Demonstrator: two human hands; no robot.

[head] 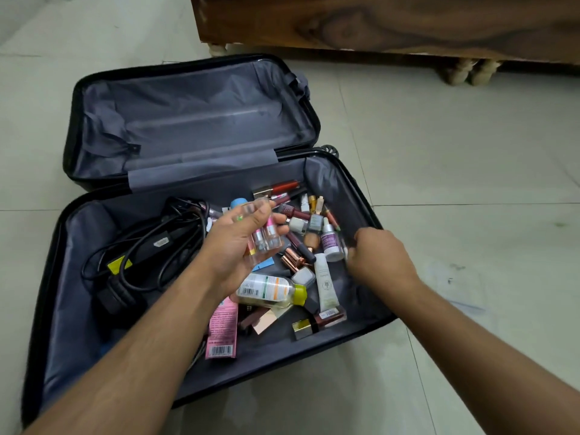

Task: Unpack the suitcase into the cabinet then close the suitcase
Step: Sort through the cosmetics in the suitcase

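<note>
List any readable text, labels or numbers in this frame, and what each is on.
No text can be read with confidence.
Pink box: barcode and print, too small.
Clear bottle: label blurred.
White tube: logo and print too small.
Purple-label bottle: blurred.
Black charger: yellow sticker, unreadable.

Left hand (241, 246) palm-up, fingers curled, gripping; right hand (378, 257) palm-down, fingers curled under; both forearms extended.

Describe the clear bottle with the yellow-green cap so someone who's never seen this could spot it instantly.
Look in the near half of the open suitcase, among the loose cosmetics. The clear bottle lies on its side just below the left hand. It is the largest bottle there, and the only one with a yellow-green cap.
</note>
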